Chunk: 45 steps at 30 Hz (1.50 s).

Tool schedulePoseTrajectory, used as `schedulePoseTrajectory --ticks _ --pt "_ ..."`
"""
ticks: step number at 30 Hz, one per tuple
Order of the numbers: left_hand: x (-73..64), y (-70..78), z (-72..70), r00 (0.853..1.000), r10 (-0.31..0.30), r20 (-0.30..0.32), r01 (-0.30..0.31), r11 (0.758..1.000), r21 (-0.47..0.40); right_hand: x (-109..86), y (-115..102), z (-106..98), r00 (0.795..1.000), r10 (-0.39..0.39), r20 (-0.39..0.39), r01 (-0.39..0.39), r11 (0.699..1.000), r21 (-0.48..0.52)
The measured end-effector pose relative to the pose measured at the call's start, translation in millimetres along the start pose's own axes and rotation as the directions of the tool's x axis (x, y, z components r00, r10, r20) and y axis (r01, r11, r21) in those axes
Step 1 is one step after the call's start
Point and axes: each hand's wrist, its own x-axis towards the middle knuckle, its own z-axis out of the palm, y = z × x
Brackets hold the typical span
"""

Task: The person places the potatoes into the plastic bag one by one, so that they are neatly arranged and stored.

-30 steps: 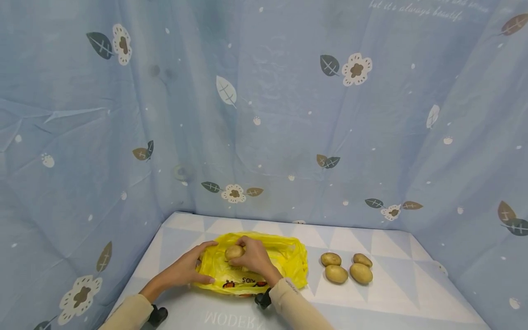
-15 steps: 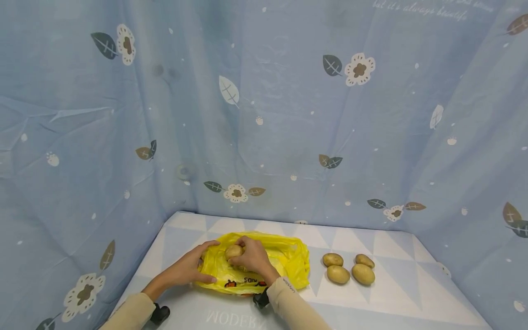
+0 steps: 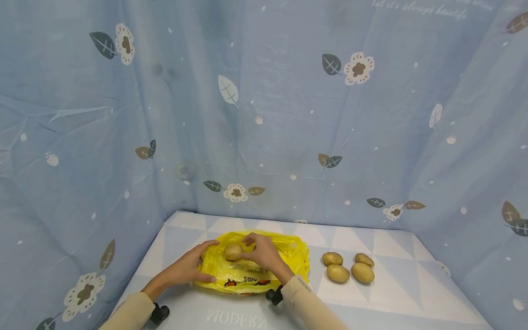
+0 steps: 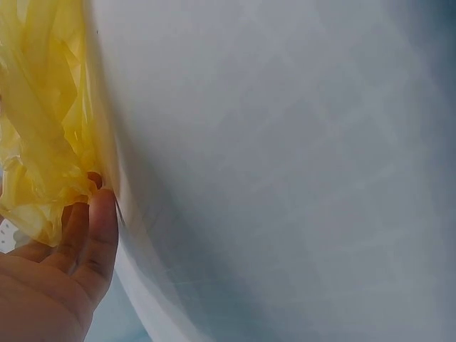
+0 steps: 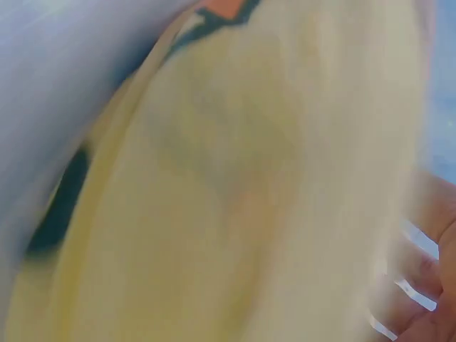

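head view: a yellow plastic bag (image 3: 300, 262) lies on a table cover (image 3: 396, 256) of pale blue and white triangles, its mouth spread toward the viewer and dark lettering printed on its near side. one potato (image 3: 233, 252) sits within the rim of the bag, toward its left end; how deep it lies cannot be told. the left hand (image 3: 185, 269) grips the left end of the bag, fingers at the far edge and thumb at the near edge. the left wrist view shows these fingers bent against the crumpled yellow plastic. the right hand (image 3: 265, 253) is over the middle of the bag with its thumb and forefinger parted, gripping nothing; the thumb tip is just beside the potato, and whether it touches cannot be told. in the right wrist view the yellow plastic is blurred and fills most of the picture, with some of the fingers (image 5: 417, 267) at the right edge.

to the right of the bag and apart from it, four potatoes (image 3: 338, 273) lie close together on the cover, two nearer and two farther. both arms wear cream sleeves (image 3: 315, 306), and a black device (image 3: 159, 315) shows at each wrist. behind the table hangs a blue curtain (image 3: 284, 114) printed with leaves and white flowers.
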Motion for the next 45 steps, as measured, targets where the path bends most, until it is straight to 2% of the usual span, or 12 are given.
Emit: schedulePoseTrajectory --ticks 6,14,19,24,34,40,45 --pt "-0.7 1.5 -0.4 1.000 -0.011 -0.003 0.011 1.000 0.006 -16.9 12.6 -33.4 0.999 -0.027 -0.036 0.026 0.999 -0.027" --pt "1.7 -2.5 -0.7 1.000 0.018 0.011 -0.018 1.000 0.004 -38.6 37.7 -80.4 0.992 -0.023 -0.125 0.018 0.999 -0.046" --pt "2.4 -4.9 -0.7 0.999 0.031 0.013 -0.031 1.000 -0.005 -55.4 49.3 -100.8 0.982 0.006 -0.187 -0.015 0.999 -0.049" --pt "2.4 -5.0 -0.6 1.000 0.025 0.011 -0.025 1.000 -0.011 -74.0 55.9 -116.3 0.967 0.103 -0.232 -0.109 0.994 -0.012" --pt "1.0 -4.2 -0.5 1.000 0.008 0.012 -0.007 1.000 -0.017 -106.4 81.8 -138.6 0.946 0.094 -0.311 -0.136 0.984 -0.115" --pt "1.2 -3.2 -0.4 1.000 0.001 0.015 -0.001 1.000 -0.009 -123.2 94.7 -148.6 0.932 0.172 -0.319 -0.205 0.976 -0.075" --pt "1.6 -2.4 -0.6 1.000 0.002 0.014 -0.001 1.000 -0.018 -135.0 101.1 -156.7 0.932 0.191 -0.309 -0.216 0.975 -0.047"
